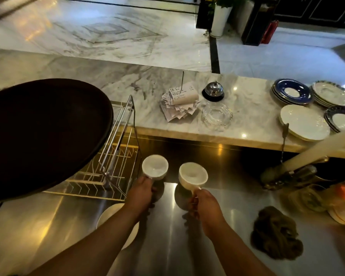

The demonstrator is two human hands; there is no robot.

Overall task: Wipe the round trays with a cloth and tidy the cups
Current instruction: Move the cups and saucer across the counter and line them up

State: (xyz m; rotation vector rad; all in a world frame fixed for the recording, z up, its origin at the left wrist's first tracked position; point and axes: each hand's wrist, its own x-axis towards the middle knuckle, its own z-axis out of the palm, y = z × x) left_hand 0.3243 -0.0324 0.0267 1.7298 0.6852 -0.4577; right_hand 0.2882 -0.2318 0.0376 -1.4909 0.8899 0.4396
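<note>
The left hand's fingers (147, 181) curl around the handle of the left cup (155, 167). The handle itself is hidden behind the knuckles, so the exact grip cannot be made out. The right hand's fingers (195, 197) pinch the handle of the right cup (193, 174), and a short piece of that handle shows between the cup and the hand.

Both cups are white with their mouths up. They sit side by side but apart, over the far part of the steel surface (167, 246). Whether their bases touch it cannot be told, as only dim reflections show below them.

The left hand (141, 193) and right hand (204, 206) reach forward with their backs up. The forearms come in from the bottom edge and converge toward the cups. The left forearm covers part of a white plate (108, 215).

Just left of the left cup stands a wire rack (116, 156). A dark round tray (44, 136) overlaps it from the left, with its left side cut off by the frame edge. A crumpled brown cloth (275, 234) lies on the steel to the right of the right forearm, untouched. Further right, a tap (287, 174) and the things beside it are blurred.
</note>
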